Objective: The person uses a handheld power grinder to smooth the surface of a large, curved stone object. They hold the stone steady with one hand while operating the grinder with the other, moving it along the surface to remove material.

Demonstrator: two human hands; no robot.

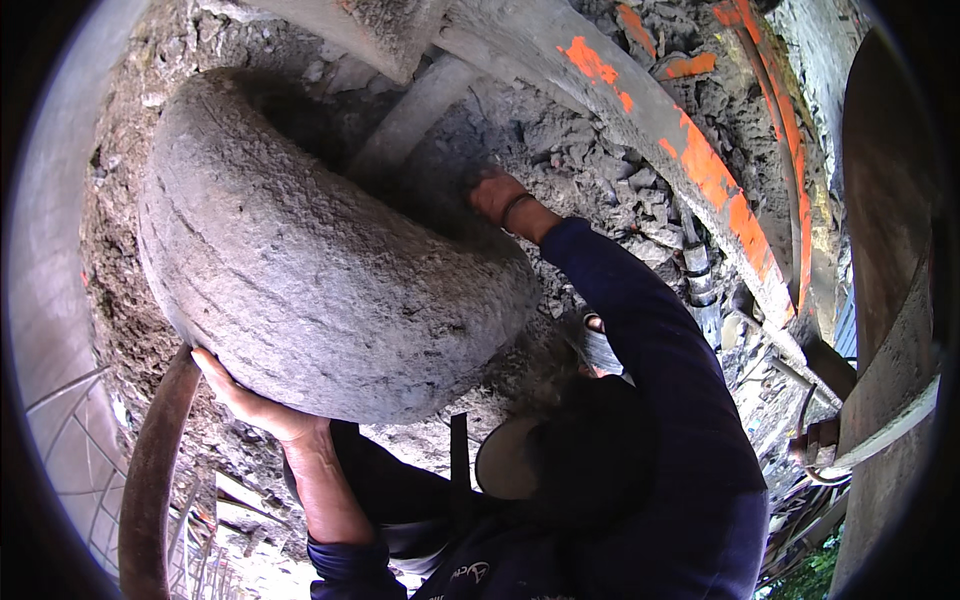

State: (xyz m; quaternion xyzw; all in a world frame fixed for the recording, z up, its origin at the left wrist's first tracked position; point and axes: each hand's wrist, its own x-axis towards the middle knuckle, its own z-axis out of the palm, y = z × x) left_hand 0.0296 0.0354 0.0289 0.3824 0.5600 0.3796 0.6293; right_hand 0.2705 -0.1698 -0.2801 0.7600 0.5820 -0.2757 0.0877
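A large rounded grey body (pixel 330 270), drum-like and crusted with rough dusty material, fills the left and middle of the view. A dark hollow opens along its upper right side. My left hand (pixel 250 402) lies along its lower left edge, the visible fingers stretched out against the surface and the rest hidden. Beside those fingertips stands the upper end of a curved brown bar (pixel 158 470). My right hand (pixel 497 197) is across at the hollow's right side, its fingers curled. Dust and shade blur that hand's fingertips, so what they hold cannot be made out.
Grey beams with worn orange paint (pixel 705 165) cross the upper right. A grey bar (pixel 415 115) slants into the hollow. Broken rubble (pixel 620 185) covers the ground behind my right arm. At the right edge stands a broad dark upright piece (pixel 885 200).
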